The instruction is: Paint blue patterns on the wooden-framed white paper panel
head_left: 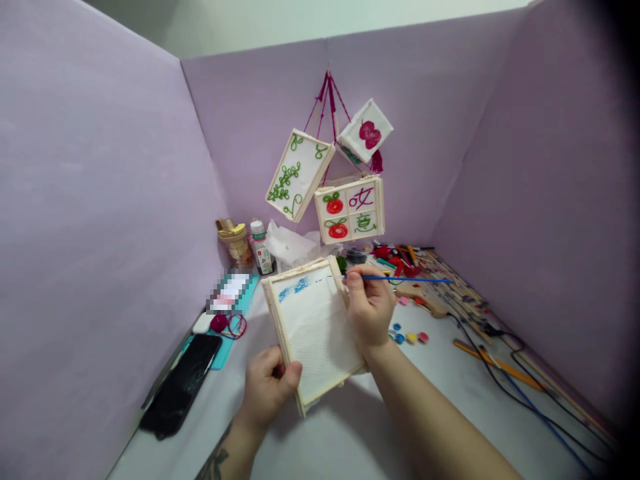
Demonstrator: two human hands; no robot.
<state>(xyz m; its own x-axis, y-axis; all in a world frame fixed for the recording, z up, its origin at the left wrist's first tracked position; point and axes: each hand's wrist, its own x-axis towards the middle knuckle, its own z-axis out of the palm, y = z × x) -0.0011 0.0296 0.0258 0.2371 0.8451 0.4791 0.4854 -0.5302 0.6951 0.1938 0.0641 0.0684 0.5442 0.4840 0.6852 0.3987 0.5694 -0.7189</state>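
Observation:
My left hand grips the lower left edge of a wooden-framed white panel, thumb over the front. The panel is tilted up toward me, with blue paint dabs along its upper left. My right hand pinches a thin paintbrush with a blue handle, pointing left over the panel's upper part. The brush tip is too fine to tell whether it touches the surface. Small paint pots in blue, yellow and pink stand to the right of the panel.
Decorated framed panels hang by magenta cords on the back wall. A black phone and magenta yarn lie left. A bottle and jar stand behind. Wooden sticks, a black cable and an orange cutter lie right.

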